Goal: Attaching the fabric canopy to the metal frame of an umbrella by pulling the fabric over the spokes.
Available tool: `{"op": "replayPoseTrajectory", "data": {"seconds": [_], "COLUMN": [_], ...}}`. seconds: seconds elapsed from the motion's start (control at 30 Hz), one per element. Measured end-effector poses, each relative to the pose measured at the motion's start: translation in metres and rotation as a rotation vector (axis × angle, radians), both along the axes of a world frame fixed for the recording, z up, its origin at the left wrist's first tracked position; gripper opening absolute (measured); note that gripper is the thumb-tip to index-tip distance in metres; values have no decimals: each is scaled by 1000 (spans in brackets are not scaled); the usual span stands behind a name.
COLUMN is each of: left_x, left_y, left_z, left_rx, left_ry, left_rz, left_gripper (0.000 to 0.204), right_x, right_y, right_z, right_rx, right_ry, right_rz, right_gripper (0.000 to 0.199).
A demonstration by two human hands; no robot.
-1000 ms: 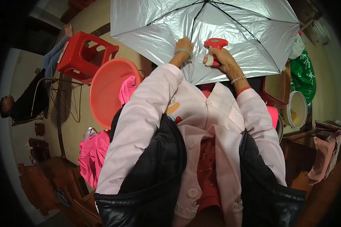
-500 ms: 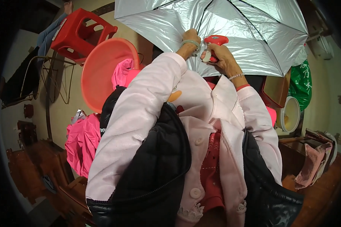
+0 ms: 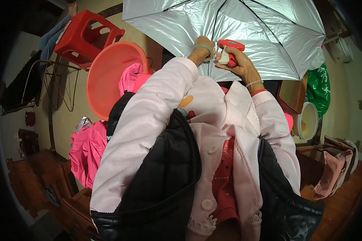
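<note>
A silver-lined umbrella (image 3: 265, 28) is spread open in front of me, its dark ribs running across the shiny fabric. My left hand (image 3: 204, 43), with a pale bangle at the wrist, is closed at the near part of the fabric by a rib; its fingertips are partly hidden. Just to the right, my right hand (image 3: 239, 64) grips a red and white tagging gun (image 3: 231, 45) with a pale trigger. The gun's nose points left toward my left hand, close to the fabric. What lies between the two hands is too small to make out.
To the left stand a red plastic stool (image 3: 78, 38) and a large orange-red basin (image 3: 98, 80) with pink cloth inside. Bright pink fabric (image 3: 88, 148) lies nearer. On the right are a green bag (image 3: 318, 90), a white bucket (image 3: 307, 120) and a wooden chair (image 3: 330, 172).
My right hand and the tagging gun have shifted slightly right and down. My left hand has moved a little nearer to me, and the umbrella has shifted slightly.
</note>
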State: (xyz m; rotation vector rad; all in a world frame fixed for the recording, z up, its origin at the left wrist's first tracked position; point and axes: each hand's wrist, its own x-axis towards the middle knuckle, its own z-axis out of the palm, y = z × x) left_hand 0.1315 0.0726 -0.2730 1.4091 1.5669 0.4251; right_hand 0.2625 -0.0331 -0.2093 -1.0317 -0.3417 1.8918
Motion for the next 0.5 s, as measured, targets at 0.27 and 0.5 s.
{"op": "replayPoseTrajectory", "data": {"seconds": [0.27, 0.5], "left_x": [-9, -10], "left_y": [3, -27], "left_z": [-15, 41], "left_rx": [308, 38], "left_ry": [168, -265], "left_rz": [-358, -116], "left_gripper": [22, 11], "right_x": [1, 7], "right_y": [2, 1], "right_z": [-5, -5], "right_rx": [27, 14], "right_ry": [-3, -24], "right_rz": [65, 92], "right_gripper": [26, 28]}}
